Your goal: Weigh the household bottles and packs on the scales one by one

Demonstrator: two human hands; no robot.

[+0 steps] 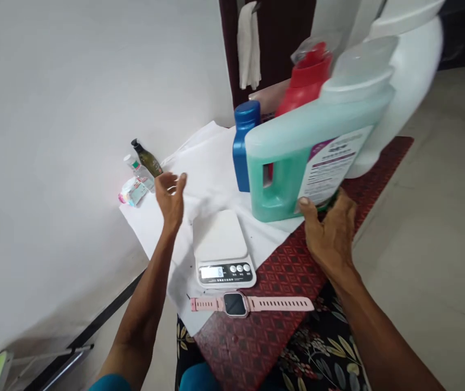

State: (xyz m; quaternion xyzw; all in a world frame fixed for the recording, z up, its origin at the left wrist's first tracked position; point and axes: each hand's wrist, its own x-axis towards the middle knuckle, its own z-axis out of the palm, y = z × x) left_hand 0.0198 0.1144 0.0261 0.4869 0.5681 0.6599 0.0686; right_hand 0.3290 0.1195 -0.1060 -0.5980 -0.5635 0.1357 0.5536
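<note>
My right hand [330, 231] grips the lower end of a large translucent green detergent bottle [275, 146], thumb on the near side and the other fingers partly hidden behind it. The bottle has a built-in handle hole and a white and purple label; I cannot tell whether its base touches the table. My left hand [170, 198] is open and holds nothing, its fingers loosely bent, beside a dark green pump bottle [148, 160]. Between my forearms lies a white kitchen scale [220, 236] with its display lit. A pink-strapped smartwatch [235, 304] rests in front of the scale.
Behind the green bottle stand a blue bottle [241, 149], a red bottle [303, 84] and a large white bottle [415, 70]. A clear bottle [142, 172] and a small packet [133, 193] sit by the wall. White cloth [199, 146] partly covers the red patterned table [252, 342].
</note>
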